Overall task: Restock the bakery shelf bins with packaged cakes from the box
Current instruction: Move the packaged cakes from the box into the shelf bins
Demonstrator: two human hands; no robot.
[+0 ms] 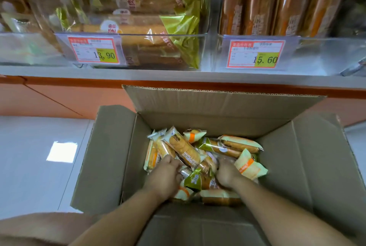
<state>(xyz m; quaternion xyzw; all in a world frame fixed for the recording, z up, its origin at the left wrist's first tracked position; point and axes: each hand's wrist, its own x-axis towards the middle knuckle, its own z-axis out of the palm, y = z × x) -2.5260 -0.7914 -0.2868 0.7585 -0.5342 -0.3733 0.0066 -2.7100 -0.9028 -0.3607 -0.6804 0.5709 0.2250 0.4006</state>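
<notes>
An open cardboard box (111, 158) stands on the floor below the shelf, holding several packaged cakes (184, 147) in clear, green and orange wrappers. Both my hands reach down into the pile. My left hand (165, 176) is on the left side, its fingers curled into the packets near a long waffle cake. My right hand (226, 173) is on the right side, fingers buried among the packets beside an orange-striped packet (250, 166). What each hand holds is hidden by the wrappers.
Above the box, clear shelf bins hold long cakes: a middle bin (164, 51) with a 13.90 price tag (94, 51) and a right bin (326, 55) with a 15.60 tag (255, 54). An orange shelf base (59, 97) and pale floor (39, 156) lie left.
</notes>
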